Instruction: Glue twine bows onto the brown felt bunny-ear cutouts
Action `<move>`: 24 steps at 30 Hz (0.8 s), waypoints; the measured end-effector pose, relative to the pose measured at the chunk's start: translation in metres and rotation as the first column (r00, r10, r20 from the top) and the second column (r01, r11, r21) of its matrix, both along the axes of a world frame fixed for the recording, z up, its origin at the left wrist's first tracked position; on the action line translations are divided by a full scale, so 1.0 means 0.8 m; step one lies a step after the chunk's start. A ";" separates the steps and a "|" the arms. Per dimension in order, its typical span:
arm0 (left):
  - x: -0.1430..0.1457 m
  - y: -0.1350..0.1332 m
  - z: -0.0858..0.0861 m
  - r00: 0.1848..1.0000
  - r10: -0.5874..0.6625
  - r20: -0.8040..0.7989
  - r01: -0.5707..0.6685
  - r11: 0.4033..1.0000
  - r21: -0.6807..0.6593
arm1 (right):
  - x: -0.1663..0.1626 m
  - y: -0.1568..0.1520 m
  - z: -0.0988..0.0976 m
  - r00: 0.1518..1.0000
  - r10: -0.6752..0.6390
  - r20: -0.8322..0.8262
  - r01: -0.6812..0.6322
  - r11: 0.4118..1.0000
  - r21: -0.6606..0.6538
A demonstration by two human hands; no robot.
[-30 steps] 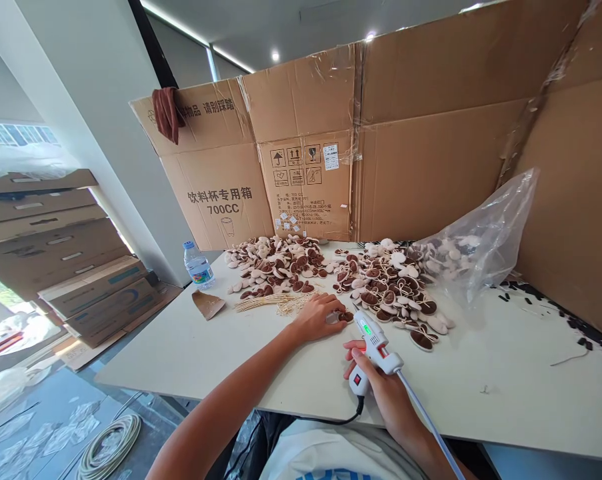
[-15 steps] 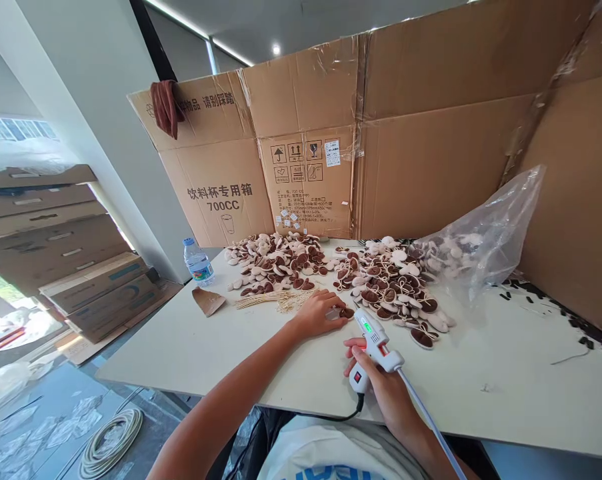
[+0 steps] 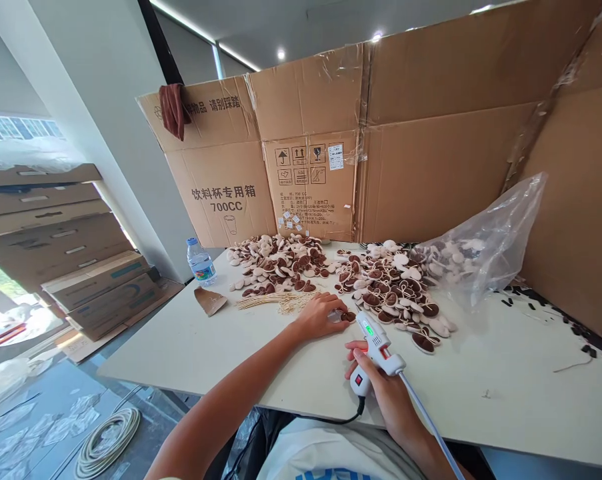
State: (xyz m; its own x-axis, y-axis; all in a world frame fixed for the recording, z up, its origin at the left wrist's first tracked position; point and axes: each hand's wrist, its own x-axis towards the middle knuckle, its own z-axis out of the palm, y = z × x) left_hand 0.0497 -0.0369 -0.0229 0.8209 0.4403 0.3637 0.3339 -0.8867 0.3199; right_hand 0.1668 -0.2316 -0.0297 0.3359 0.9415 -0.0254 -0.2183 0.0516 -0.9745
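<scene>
My right hand (image 3: 375, 373) grips a white hot glue gun (image 3: 389, 360) with a small green display. A glue stick runs out of its rear and a black cord hangs from its handle. The nozzle points toward my left hand (image 3: 321, 315), which rests on the table with its fingers bent round a small brown plush piece (image 3: 348, 317). Part of that piece lies hidden under the fingers. Just left of this hand lies a bundle of thin cream cords (image 3: 268, 301). Behind are two heaps of brown and pinkish-white plush pieces, the left heap (image 3: 281, 263) and the right heap (image 3: 385, 287).
A clear plastic bag (image 3: 495, 233) with more pale pieces leans at the right. A water bottle (image 3: 201, 263) and a brown scrap (image 3: 211, 302) are on the table's left. Tall cardboard sheets (image 3: 431, 160) wall the back. Small black bits (image 3: 575, 323) lie along the right edge.
The view has shifted slightly. Both hands keep nearly the same place and hold, with the glue gun's nozzle still close to the plush piece.
</scene>
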 end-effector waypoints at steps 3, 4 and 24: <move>-0.003 -0.003 0.000 0.998 0.036 0.045 -0.031 0.994 -0.100 | 0.000 0.001 -0.003 1.000 -0.009 0.005 0.009 1.000 -0.001; -0.003 -0.003 -0.001 0.997 0.054 0.059 -0.045 0.989 -0.139 | 0.000 0.002 -0.004 1.000 -0.009 0.006 0.009 1.000 -0.001; 0.019 0.021 -0.004 0.964 -0.002 0.265 0.105 0.921 -0.376 | -0.010 -0.003 -0.008 0.999 0.008 0.031 -0.011 0.995 0.095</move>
